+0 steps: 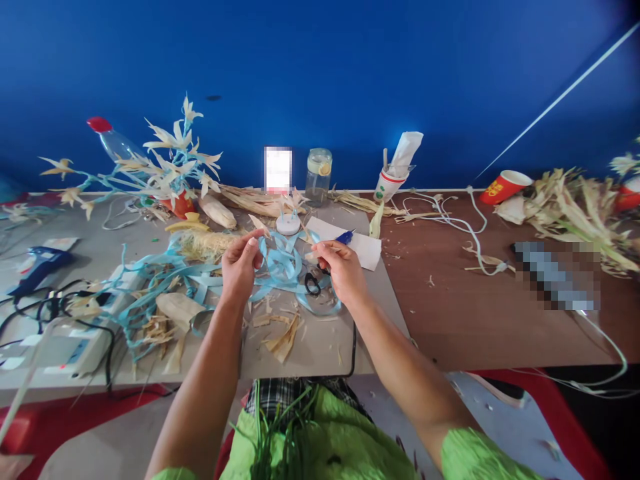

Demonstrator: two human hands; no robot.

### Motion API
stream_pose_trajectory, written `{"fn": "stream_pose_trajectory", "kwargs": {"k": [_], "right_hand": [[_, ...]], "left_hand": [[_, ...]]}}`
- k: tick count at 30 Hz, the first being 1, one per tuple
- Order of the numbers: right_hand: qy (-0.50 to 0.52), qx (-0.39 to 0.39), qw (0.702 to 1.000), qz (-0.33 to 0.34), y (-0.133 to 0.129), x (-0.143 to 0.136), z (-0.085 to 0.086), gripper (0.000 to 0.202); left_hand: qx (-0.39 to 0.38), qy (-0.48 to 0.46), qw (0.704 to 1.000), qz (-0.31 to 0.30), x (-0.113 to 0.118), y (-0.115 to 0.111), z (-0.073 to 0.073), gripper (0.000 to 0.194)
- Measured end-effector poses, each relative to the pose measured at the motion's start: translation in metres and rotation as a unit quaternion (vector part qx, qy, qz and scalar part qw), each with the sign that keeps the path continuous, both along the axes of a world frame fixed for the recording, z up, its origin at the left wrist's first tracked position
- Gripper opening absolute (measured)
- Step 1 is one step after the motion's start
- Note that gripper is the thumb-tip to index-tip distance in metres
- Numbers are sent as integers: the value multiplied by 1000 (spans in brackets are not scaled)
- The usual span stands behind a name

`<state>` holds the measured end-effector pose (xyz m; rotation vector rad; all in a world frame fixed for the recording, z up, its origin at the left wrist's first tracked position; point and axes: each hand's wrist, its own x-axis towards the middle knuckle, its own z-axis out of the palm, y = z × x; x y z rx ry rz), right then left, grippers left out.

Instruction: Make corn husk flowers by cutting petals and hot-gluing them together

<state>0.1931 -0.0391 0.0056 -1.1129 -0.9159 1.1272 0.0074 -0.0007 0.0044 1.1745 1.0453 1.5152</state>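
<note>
My left hand (240, 263) is closed in a pinch, with a pale pointed corn husk piece (258, 224) at its fingertips. Thumb and forefinger of my right hand (343, 272) grip a narrow strip of corn husk (311, 245). Between and below the hands lies a loose tangle of light blue ribbon (283, 260). Black-handled scissors (313, 284) rest partly under my right hand, their blades hidden. Just beyond stands a small round white base (288, 225) with thin blue stems rising from it. Husk scraps (284, 339) are scattered on the table nearer me.
Husk flowers on blue stems (173, 157) stand at the back left. A blue glue gun (40, 267) and power strip (93, 340) with cords lie left. A glass jar (319, 177), a cup (391, 183) and a red cup (505, 187) line the back. Dried husks (565, 213) are heaped right.
</note>
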Motion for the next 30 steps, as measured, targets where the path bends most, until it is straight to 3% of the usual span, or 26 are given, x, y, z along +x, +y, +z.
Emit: {"fn": "stream_pose_trajectory", "kwargs": {"k": [9,19,23,30], "right_hand": [[-147,23,988,46,-5,-6,1,24],[-232,-9,970,71,-7,-19,-5,16],[-187,-15,979,79,-4,-17,-8,19],[-61,-42,993,91,-1,-15,-10,34]], "left_hand": [[-37,-8,995,-91,7,-6,1,31],[-44,11,991,-125,11,-9,-4,33],[-33,3,990,-135,13,-10,-2,32],[5,58,996,-67,16,-11,1,38]]}}
